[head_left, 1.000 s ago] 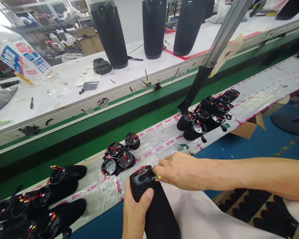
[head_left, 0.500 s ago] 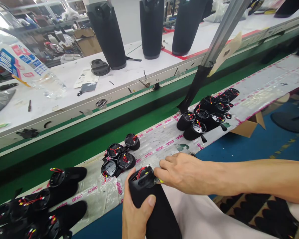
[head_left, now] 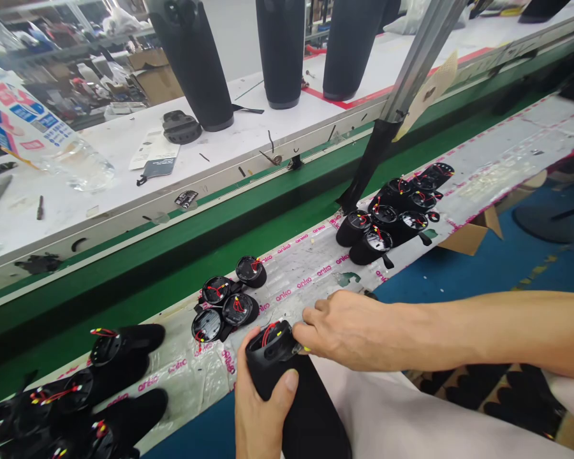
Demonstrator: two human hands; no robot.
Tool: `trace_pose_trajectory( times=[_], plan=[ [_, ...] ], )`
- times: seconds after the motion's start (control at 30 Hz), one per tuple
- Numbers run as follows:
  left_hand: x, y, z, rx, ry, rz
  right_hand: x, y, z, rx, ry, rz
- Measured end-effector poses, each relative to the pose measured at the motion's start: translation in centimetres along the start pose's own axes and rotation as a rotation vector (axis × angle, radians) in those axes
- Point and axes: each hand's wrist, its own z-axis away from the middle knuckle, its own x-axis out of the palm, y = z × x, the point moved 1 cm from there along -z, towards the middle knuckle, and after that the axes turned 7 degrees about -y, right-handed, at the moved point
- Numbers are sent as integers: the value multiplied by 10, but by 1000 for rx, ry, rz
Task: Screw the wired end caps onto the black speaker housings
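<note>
My left hand [head_left: 263,408] is wrapped round a black cylindrical speaker [head_left: 310,408], its thumb lying across the fabric side. The speaker leans against my lap with its open end up. Red wires [head_left: 270,333] with small connectors show inside that end. At the rim, my right hand [head_left: 332,330] is closed in a pinch. A small yellow-green bit [head_left: 305,349] and something greyish peek out under its fingers; what they hold is mostly hidden.
Several similar open speakers stand on the plastic-covered bench [head_left: 287,287], in groups such as the near-left cluster [head_left: 76,389] and far-right cluster [head_left: 387,217]. Behind, a white table [head_left: 119,191] bears tall black speakers [head_left: 196,70] and a bottle [head_left: 43,127]. A metal post [head_left: 411,70] rises between.
The view has shifted slightly, so the background sits a little further left and higher. Both hands keep nearly the same grip and place on the speaker.
</note>
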Motion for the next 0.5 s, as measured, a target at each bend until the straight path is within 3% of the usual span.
trace_pose_trajectory(
  times=[0.23,0.5],
  plan=[
    [1,3,0,2,29,-74,2,1,2,-21,108,54],
    [-3,0,1,48,20,-64,-6,6,-7,-49,45,38]
  ],
)
